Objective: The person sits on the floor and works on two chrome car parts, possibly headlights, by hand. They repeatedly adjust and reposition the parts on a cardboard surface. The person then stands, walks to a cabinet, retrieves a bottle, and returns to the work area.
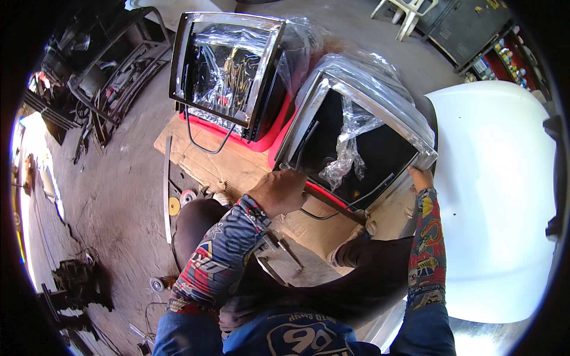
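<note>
Now our left grip [278,193] and right grip [421,178] curl tight around two corners of the metal frame [306,118], which sits over a black-and-red part [383,148] on cardboard [193,148].

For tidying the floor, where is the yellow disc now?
In the head view, the yellow disc lies on the floor left of centre, just right of the long metal strip.
</note>
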Action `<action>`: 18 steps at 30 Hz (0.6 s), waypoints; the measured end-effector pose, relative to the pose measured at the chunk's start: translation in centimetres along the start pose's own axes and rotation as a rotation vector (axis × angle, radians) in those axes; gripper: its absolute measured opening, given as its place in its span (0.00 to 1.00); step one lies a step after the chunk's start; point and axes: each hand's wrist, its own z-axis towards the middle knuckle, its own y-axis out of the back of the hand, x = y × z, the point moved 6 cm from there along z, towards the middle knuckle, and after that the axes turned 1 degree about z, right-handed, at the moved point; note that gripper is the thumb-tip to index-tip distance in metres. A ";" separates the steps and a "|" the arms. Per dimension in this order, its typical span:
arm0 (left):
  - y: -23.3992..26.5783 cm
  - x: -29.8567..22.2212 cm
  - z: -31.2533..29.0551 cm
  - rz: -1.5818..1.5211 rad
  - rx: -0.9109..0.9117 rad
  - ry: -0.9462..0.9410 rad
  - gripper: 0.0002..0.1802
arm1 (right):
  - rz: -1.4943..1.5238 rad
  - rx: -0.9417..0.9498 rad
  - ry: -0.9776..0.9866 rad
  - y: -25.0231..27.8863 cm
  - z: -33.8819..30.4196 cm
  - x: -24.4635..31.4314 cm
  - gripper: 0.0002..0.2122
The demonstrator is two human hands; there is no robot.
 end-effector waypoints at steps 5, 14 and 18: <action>-0.1 -0.2 -0.3 -0.019 0.019 0.003 0.19 | 0.050 0.041 0.000 -0.6 0.6 -0.3 0.26; -1.9 -1.5 -0.7 0.062 0.312 0.053 0.23 | -0.044 0.041 0.076 -0.5 0.6 0.0 0.24; -1.2 -1.3 -0.8 0.064 0.220 0.008 0.23 | -0.121 -0.055 0.074 -0.3 0.5 0.2 0.28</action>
